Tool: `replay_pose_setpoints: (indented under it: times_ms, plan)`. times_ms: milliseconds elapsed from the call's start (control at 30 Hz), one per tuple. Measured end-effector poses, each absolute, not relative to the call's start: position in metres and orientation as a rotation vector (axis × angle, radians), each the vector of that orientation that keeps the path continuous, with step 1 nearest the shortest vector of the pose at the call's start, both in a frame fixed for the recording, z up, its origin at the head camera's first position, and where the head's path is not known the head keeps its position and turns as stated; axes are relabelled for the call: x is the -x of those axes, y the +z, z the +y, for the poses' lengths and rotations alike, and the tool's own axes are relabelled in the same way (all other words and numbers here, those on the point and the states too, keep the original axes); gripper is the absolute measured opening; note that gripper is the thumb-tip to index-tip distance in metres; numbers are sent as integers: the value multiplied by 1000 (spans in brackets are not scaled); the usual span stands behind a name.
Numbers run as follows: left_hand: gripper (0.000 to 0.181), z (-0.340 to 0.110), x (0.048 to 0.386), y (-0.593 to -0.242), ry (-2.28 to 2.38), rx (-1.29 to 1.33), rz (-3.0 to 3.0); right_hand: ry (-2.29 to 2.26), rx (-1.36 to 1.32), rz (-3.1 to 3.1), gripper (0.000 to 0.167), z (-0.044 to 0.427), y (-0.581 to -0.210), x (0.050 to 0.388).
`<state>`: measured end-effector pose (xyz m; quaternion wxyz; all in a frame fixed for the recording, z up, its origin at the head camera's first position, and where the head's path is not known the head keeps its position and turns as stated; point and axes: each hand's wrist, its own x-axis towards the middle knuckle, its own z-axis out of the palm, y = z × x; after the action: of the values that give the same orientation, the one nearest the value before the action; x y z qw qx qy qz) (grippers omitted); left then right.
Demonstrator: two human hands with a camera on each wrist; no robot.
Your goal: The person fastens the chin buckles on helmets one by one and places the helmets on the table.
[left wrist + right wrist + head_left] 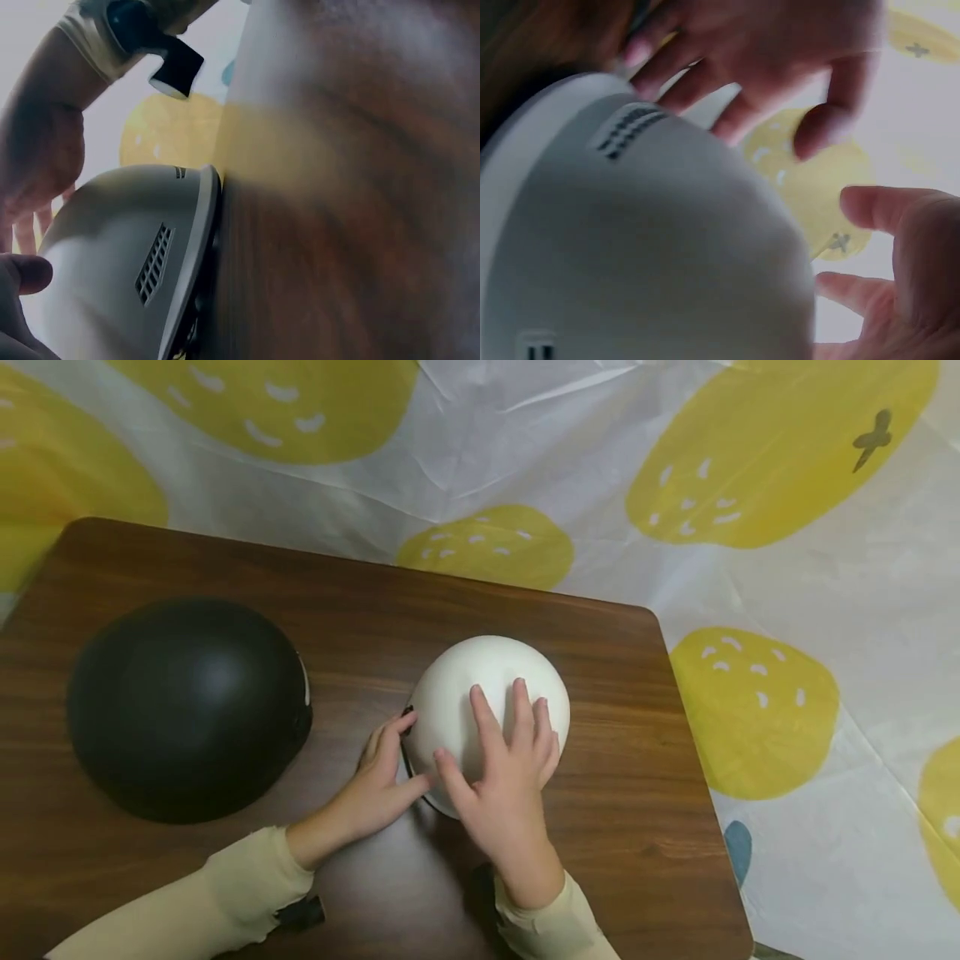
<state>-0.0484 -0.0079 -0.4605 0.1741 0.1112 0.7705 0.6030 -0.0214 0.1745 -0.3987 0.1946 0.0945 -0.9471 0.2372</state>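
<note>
A white helmet (457, 681) stands dome up on the wooden table, and slotted vents show in its shell (97, 262) in the left wrist view. My right hand (510, 793) is over its dome with the fingers spread and fairly straight; whether every fingertip touches, I cannot tell. At the helmet's left rim is my left hand (378, 785), its fingertips and thumb extended toward the edge, close to a small black part there. In the right wrist view both hands are near the pale shell (682, 240), fingers loosely extended.
A larger matte black helmet (187, 710) sits dome up on the left of the dark brown wooden table (622, 777). Behind and to the right hangs a white sheet (525, 435) with yellow fruit prints. A black wrist device (180, 67) is strapped at my right sleeve.
</note>
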Motion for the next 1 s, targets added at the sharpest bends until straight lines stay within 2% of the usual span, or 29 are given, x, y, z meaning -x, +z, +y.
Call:
replay_pose_setpoints:
  times_ms: [100, 267, 433, 567, 667, 767, 900, 1000]
  plan:
    - [89, -9, 47, -462, 1676, -379, 2191, 599, -250, -2619, 66, 179, -404, 26]
    - [76, -29, 46, -447, 1617, -503, 2288, 534, -212, -2610, 70, 190, -409, 37]
    - [64, -71, 49, -416, 1666, -716, 2485, 514, -158, -2608, 69, 211, -410, 51]
    - [69, -115, 54, -393, 1770, -833, 2740, 493, -116, -2575, 67, 231, -412, 65]
    - [70, -150, 57, -385, 1810, -743, 2942, 495, -89, -2540, 67, 246, -414, 73]
    - [65, -182, 58, -385, 1827, -540, 3103, 481, -69, -2522, 66, 258, -414, 78]
    - [59, -215, 56, -398, 1880, -192, 3181, 427, -57, -2520, 66, 268, -418, 84]
    - [62, -234, 56, -412, 1948, 11, 3106, 392, -56, -2517, 66, 273, -421, 88]
